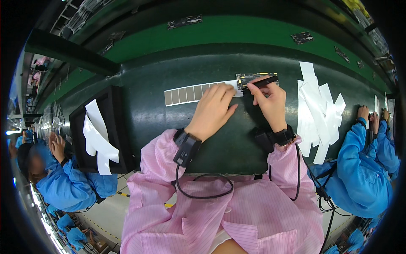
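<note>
A white strip (186,95) bearing a row of grey-brown rectangular stickers lies on the dark green bench. My left hand (215,106) rests over its right part, fingers stretched out flat and thumb apart. Touching or slightly overlapping the strip's right end is a black circuit board (254,78) with yellow patches. My right hand (270,101) grips black tweezers (267,81) between thumb and fingers, their tips pointing left at the strip's end beside the board. Whether anything sits between the tips is too small to tell.
White paper strips (316,112) lie piled on the right; more strips (98,135) lie in a black tray (122,139) on the left. Circuit boards (185,22) sit on the green belt (237,34) beyond. Co-workers in blue (359,169) sit on both sides. A black cable (205,197) hangs from my left wrist.
</note>
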A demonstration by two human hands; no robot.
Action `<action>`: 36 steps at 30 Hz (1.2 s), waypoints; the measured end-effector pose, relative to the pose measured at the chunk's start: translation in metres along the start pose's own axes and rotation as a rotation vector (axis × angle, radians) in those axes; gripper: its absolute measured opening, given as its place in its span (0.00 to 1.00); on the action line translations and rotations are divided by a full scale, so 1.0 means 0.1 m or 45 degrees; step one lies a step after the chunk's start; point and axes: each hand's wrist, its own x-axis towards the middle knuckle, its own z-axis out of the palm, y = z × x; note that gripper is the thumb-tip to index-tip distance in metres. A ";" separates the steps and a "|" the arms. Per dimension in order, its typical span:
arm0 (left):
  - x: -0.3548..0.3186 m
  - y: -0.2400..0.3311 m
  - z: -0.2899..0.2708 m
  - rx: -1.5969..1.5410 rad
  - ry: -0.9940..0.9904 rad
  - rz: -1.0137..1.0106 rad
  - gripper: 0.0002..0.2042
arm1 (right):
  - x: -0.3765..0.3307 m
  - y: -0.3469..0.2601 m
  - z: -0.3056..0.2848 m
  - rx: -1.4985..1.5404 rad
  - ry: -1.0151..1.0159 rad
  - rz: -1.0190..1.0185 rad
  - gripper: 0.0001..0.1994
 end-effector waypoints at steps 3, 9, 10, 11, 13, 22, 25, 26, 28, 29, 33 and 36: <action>-0.17 0.07 -0.04 0.013 -0.103 0.002 0.16 | -0.02 0.01 0.06 -0.127 -0.067 -0.033 0.06; -0.27 0.10 0.00 0.020 -0.083 0.045 0.16 | -0.01 0.09 0.11 -0.210 -0.116 -0.006 0.06; -0.27 0.10 0.00 0.016 -0.079 0.039 0.16 | -0.01 0.08 0.11 -0.222 -0.115 -0.003 0.06; -0.27 0.11 0.00 0.027 -0.087 0.037 0.16 | 0.00 0.08 0.11 -0.233 -0.113 0.001 0.06; -0.27 0.10 0.00 0.034 -0.096 0.032 0.17 | -0.01 0.09 0.13 -0.236 -0.104 -0.011 0.06; -0.27 0.08 0.02 0.065 -0.108 0.054 0.17 | -0.02 0.05 0.16 -0.316 -0.104 -0.088 0.06; -0.28 0.09 0.02 0.083 -0.106 0.050 0.17 | -0.02 0.06 0.15 -0.334 -0.094 -0.091 0.06; -0.28 0.09 0.02 0.085 -0.106 0.051 0.17 | -0.03 0.06 0.16 -0.337 -0.086 -0.096 0.05; -0.28 0.09 0.02 0.086 -0.106 0.048 0.17 | -0.03 0.05 0.16 -0.337 -0.089 -0.088 0.05; -0.28 0.09 0.03 0.084 -0.108 0.044 0.17 | -0.03 0.04 0.16 -0.336 -0.088 -0.081 0.05; -0.28 0.10 0.01 0.051 -0.114 0.018 0.17 | -0.03 0.02 0.18 -0.369 -0.099 -0.099 0.05; -0.27 0.10 0.01 0.029 -0.105 0.008 0.17 | -0.03 0.02 0.18 -0.384 -0.087 -0.124 0.05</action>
